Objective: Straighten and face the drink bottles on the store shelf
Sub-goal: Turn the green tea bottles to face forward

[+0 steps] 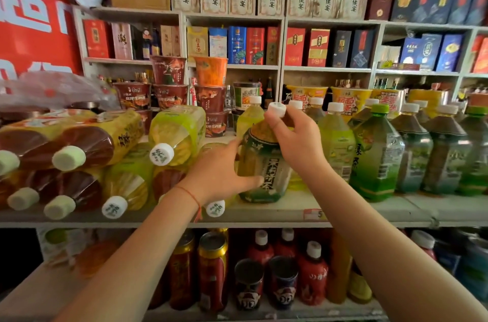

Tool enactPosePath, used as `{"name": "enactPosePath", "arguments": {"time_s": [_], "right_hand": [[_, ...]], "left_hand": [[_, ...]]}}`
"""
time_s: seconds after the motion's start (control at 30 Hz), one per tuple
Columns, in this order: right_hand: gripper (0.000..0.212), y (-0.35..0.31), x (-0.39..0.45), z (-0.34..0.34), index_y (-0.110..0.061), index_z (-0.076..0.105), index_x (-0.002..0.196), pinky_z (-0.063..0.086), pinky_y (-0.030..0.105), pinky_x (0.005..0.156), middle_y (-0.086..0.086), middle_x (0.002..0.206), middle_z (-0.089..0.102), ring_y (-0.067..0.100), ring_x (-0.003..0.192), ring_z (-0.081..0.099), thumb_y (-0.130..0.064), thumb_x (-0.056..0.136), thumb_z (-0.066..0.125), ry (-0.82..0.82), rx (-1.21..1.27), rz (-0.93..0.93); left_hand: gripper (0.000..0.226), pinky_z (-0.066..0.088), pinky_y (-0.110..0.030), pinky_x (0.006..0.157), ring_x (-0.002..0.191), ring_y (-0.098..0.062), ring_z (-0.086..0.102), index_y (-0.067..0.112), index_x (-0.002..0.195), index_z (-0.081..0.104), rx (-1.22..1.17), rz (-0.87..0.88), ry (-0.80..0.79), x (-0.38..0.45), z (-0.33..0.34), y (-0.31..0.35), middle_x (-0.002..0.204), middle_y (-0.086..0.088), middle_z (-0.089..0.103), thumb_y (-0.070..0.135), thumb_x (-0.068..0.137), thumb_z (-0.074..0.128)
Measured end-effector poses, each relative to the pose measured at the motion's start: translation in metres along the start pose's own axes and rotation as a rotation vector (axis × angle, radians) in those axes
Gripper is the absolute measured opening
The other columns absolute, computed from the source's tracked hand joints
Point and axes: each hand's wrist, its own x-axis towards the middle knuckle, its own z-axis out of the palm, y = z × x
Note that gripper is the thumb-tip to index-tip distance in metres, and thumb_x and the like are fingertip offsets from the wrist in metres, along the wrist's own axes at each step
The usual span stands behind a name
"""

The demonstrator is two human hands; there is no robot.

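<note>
- The dark-labelled tea bottle (264, 163) stands at the front of the store shelf (290, 212), in the middle of the frame and tilted slightly.
- The right hand (295, 136) pinches the bottle's white cap (277, 109), fingers curled round it.
- The left hand (221, 171) holds the bottle's lower body, thumb across the label.
- Upright green tea bottles (377, 152) stand just beside it at right.
- Shrink-wrapped bottle packs (79, 152) lie on their sides at left.
- Cans (211, 269) fill the shelf below.

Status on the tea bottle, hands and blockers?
Right hand pinching cap, left hand gripping body. Dark-label tea bottle upright on shelf edge. Shrink-wrapped packs lying close left.
</note>
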Motion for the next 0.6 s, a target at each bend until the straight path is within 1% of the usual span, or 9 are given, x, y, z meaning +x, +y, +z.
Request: {"name": "enactPosePath", "arguments": {"time_s": [0.07, 0.13, 0.17, 0.23, 0.33, 0.4, 0.5, 0.57, 0.6], "right_hand": [[0.024, -0.001, 0.001, 0.002, -0.026, 0.056, 0.08, 0.05, 0.027, 0.061, -0.005, 0.076, 0.063, 0.01, 0.073, 0.062, -0.043, 0.097, 0.059, 0.022, -0.033, 0.015], [0.028, 0.001, 0.002, -0.002, -0.019, 0.059, 0.086, 0.05, 0.032, 0.06, -0.002, 0.079, 0.064, 0.016, 0.073, 0.061, -0.045, 0.097, 0.057, 0.054, -0.066, 0.037], [0.029, 0.004, 0.003, -0.005, -0.018, 0.06, 0.089, 0.047, 0.029, 0.057, -0.003, 0.08, 0.063, 0.015, 0.071, 0.06, -0.045, 0.098, 0.056, 0.071, -0.088, 0.041], [0.025, 0.009, 0.006, -0.015, -0.018, 0.058, 0.093, 0.038, 0.022, 0.057, -0.007, 0.081, 0.06, 0.011, 0.071, 0.056, -0.043, 0.099, 0.056, 0.1, -0.146, 0.041], [0.02, 0.018, 0.011, -0.028, -0.018, 0.059, 0.111, 0.039, 0.022, 0.063, -0.004, 0.098, 0.062, 0.013, 0.084, 0.055, -0.034, 0.101, 0.053, 0.14, -0.209, 0.017], [0.022, 0.022, 0.012, -0.032, -0.014, 0.061, 0.12, 0.045, 0.028, 0.074, 0.0, 0.109, 0.063, 0.013, 0.094, 0.054, -0.023, 0.103, 0.049, 0.195, -0.276, -0.091], [0.022, 0.03, 0.008, -0.03, -0.006, 0.067, 0.111, 0.048, 0.044, 0.094, 0.007, 0.111, 0.066, 0.025, 0.106, 0.057, -0.01, 0.096, 0.051, 0.238, -0.433, -0.364], [0.022, 0.036, 0.003, -0.022, -0.003, 0.071, 0.101, 0.04, 0.049, 0.108, 0.012, 0.111, 0.067, 0.032, 0.115, 0.057, -0.004, 0.088, 0.053, 0.228, -0.498, -0.525], [0.021, 0.038, 0.0, -0.018, -0.001, 0.071, 0.097, 0.036, 0.05, 0.112, 0.015, 0.111, 0.067, 0.035, 0.116, 0.057, -0.001, 0.086, 0.054, 0.217, -0.487, -0.589]], "left_hand": [[0.08, 0.055, -0.039, 0.091, 0.105, -0.013, 0.063, 0.033, 0.139, 0.045, 0.021, 0.02, -0.027, 0.003, 0.002, 0.003, 0.118, 0.01, 0.067, 0.073, 0.074, 0.067], [0.067, 0.057, -0.041, 0.086, 0.096, -0.016, 0.066, 0.028, 0.132, 0.052, 0.026, 0.016, -0.074, 0.005, 0.004, 0.013, 0.108, 0.005, 0.07, 0.07, 0.08, 0.066], [0.058, 0.057, -0.042, 0.082, 0.09, -0.017, 0.066, 0.025, 0.123, 0.057, 0.041, 0.003, -0.099, 0.006, 0.006, 0.02, 0.101, 0.002, 0.07, 0.067, 0.084, 0.065], [0.045, 0.057, -0.042, 0.077, 0.082, -0.019, 0.065, 0.02, 0.107, 0.061, 0.073, -0.018, -0.13, 0.011, 0.013, 0.033, 0.091, -0.001, 0.068, 0.062, 0.089, 0.063], [0.041, 0.058, -0.044, 0.079, 0.083, -0.021, 0.065, 0.017, 0.106, 0.06, 0.038, -0.028, -0.16, 0.02, 0.027, 0.048, 0.094, -0.005, 0.068, 0.056, 0.092, 0.061], [0.04, 0.057, -0.041, 0.079, 0.086, -0.023, 0.065, 0.015, 0.113, 0.058, 0.06, -0.019, -0.187, 0.025, 0.033, 0.057, 0.097, -0.007, 0.068, 0.051, 0.096, 0.059], [0.036, 0.051, -0.033, 0.08, 0.098, -0.022, 0.064, 0.02, 0.129, 0.053, 0.004, -0.015, -0.206, 0.027, 0.038, 0.065, 0.109, -0.004, 0.069, 0.041, 0.101, 0.056], [0.026, 0.05, -0.035, 0.088, 0.103, -0.023, 0.064, 0.024, 0.125, 0.057, 0.029, 0.004, -0.209, 0.025, 0.04, 0.063, 0.111, -0.002, 0.069, 0.035, 0.102, 0.054], [0.021, 0.046, -0.036, 0.094, 0.106, -0.022, 0.063, 0.026, 0.119, 0.06, 0.161, 0.031, -0.182, 0.025, 0.038, 0.06, 0.111, 0.0, 0.069, 0.034, 0.102, 0.052]]}}
